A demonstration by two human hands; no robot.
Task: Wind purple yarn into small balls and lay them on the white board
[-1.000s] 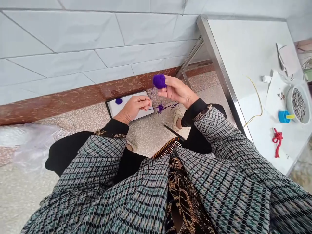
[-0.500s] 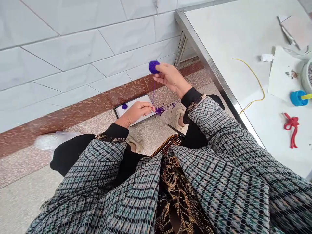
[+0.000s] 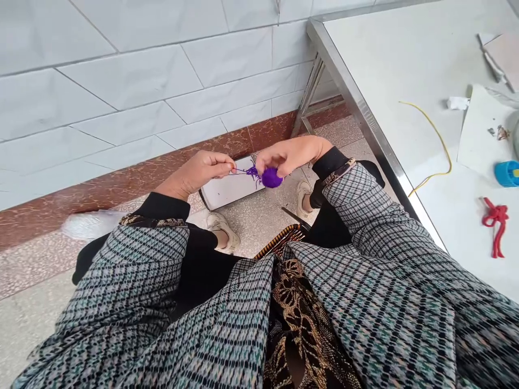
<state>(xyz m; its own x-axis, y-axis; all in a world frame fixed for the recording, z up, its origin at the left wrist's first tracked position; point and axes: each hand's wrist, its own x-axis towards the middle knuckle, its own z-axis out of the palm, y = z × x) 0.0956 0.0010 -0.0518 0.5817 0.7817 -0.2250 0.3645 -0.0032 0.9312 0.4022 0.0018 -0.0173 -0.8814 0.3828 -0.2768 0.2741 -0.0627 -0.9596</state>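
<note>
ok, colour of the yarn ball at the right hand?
Purple; the yarn ball shows best in the head view.

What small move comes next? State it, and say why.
Probably wrap the purple thread once around the purple ball: the left hand pinches the thread, the right hand holds the ball, and loose purple strands show between them.

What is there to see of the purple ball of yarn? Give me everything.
The ball of yarn is purple and rounded, with a soft, fibrous look; its windings are blurred. The right hand holds it, fingers curled over its top and side. It appears near the white board's right end, beside loose yarn; whether they touch is unclear. Thin thread runs towards it from the left hand.
</note>
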